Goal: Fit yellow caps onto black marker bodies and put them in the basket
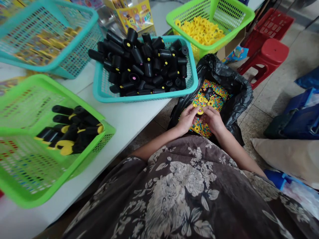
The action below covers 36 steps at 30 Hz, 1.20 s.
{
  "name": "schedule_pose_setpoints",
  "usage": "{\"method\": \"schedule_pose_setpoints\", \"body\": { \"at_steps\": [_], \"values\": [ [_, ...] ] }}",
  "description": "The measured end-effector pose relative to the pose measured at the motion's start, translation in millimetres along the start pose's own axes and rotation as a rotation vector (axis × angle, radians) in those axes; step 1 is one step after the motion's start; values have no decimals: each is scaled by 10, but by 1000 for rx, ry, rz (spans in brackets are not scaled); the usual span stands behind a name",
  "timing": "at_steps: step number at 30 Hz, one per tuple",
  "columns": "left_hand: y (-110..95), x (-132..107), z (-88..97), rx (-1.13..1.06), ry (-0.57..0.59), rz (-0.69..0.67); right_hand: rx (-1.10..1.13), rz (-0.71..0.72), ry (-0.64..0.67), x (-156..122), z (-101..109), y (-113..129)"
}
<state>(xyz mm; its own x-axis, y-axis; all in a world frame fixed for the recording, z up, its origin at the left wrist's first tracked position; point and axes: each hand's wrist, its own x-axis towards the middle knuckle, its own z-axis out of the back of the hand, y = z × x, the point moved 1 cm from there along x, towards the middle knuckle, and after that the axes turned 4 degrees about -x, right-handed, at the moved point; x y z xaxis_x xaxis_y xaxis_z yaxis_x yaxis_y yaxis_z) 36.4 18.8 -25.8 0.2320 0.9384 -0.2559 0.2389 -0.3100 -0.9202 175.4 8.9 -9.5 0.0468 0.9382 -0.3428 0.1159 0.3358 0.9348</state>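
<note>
Two hands worked together: my left grip (185, 119) and my right grip (211, 121) clenched a small yellow ring (200, 112) between their fingertips. That close fingertip pinch kept the ring steady above the coloured beads (211, 94) heaped in a black plastic bag (239, 89), where more yellow rings (210, 103) lay. Beyond the bag sat a green basket (210, 20) of yellow rings, and on the table (124, 111) stood a teal basket (144, 98) of black tubes (147, 64).
</note>
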Motion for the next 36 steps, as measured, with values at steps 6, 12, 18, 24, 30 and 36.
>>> {"method": "schedule_pose_setpoints", "body": {
  "at_steps": [6,12,18,24,30,36],
  "values": [
    [60,-48,37,68,89,20,-11,59,-74,-18,-31,-36],
    [-50,-67,31,25,40,3,-81,114,-46,-17,-57,-64],
    [52,-64,-24,19,0,78,-82,116,-88,30,-27,-143],
    [115,-41,-36,-102,17,142,-65,191,113,160,51,-221],
    [29,-50,-54,-107,-169,211,-379,630,-81,18,-32,-198],
    [-21,-72,-55,-92,-187,238,-760,863,-8,-45,3,-225]
  ]
}}
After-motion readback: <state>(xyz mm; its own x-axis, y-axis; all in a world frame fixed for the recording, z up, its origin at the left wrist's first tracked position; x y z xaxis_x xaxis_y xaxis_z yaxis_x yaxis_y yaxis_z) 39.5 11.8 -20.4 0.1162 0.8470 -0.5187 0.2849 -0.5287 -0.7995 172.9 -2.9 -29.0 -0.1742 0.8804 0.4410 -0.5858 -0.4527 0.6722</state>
